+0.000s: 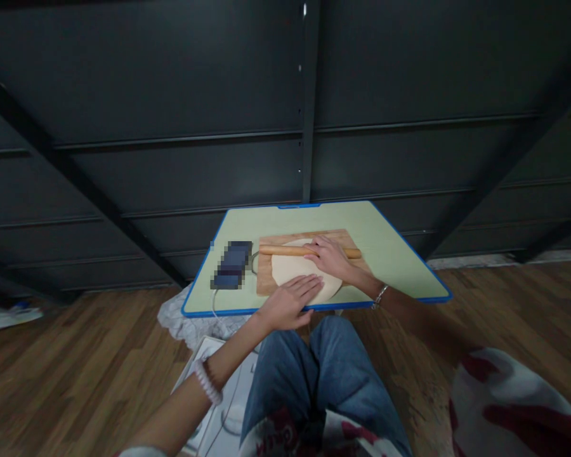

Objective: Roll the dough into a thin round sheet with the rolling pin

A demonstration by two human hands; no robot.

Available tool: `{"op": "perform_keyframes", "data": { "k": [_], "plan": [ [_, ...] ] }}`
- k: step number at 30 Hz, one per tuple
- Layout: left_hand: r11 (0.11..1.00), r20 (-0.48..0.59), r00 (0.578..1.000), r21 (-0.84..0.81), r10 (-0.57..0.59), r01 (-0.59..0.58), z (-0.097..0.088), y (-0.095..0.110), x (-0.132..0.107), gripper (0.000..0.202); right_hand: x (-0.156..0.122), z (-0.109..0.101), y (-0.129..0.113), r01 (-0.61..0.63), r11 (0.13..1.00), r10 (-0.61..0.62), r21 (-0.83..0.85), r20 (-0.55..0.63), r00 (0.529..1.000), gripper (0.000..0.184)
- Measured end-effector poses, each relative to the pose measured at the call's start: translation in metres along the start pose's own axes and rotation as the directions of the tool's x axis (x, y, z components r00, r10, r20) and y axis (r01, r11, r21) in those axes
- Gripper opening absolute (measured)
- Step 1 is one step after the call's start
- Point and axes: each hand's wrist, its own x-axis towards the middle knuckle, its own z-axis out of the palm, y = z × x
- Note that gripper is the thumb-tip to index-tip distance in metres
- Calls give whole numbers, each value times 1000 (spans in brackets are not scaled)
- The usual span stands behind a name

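Note:
A flat, pale sheet of dough (289, 269) is spread over a wooden cutting board (265, 282), its near edge reaching past the board toward the table's front. Across the far part of the dough lies a wooden rolling pin (282, 251), roughly level from left to right. My right hand (330, 256) is over the pin right of its middle, fingers curved round it. My left hand (289, 302) lies flat on the near part of the dough with its fingers stretched out, nothing gripped. Part of the dough is hidden beneath both hands.
The board rests on a small pale green table (394, 260) with a blue rim. Left of the board is a dark, blurred-out device (233, 265) with a white cable (214, 303). A white box (233, 393) stands on the wooden floor by my left leg. Dark panels (185, 171) rise behind.

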Motion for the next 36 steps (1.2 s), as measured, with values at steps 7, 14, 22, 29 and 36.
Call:
{"op": "perform_keyframes", "data": {
  "k": [7, 14, 22, 29, 36],
  "plan": [
    [999, -8, 1000, -42, -10, 10, -1, 2, 0, 65, 14, -1, 6, -142, 988, 145, -64, 32, 989, 32],
    [999, 7, 1000, -49, -4, 4, -2, 1, 0, 65, 25, -13, 14, -291, 940, 304, -177, 53, 951, 34],
    [998, -8, 1000, -59, -4, 4, 0, 1, -1, 68, -32, -26, -4, -95, 995, 97, -29, 70, 993, 29],
    [998, -6, 1000, -62, -16, 16, 2, 1, 0, 69, -45, -25, -5, -93, 996, 93, 3, 60, 994, 25],
    [997, 0, 1000, -72, -17, 17, 0, 2, 0, 70, -5, -14, 23, -188, 977, 191, -97, 34, 981, 30]
  ]
}}
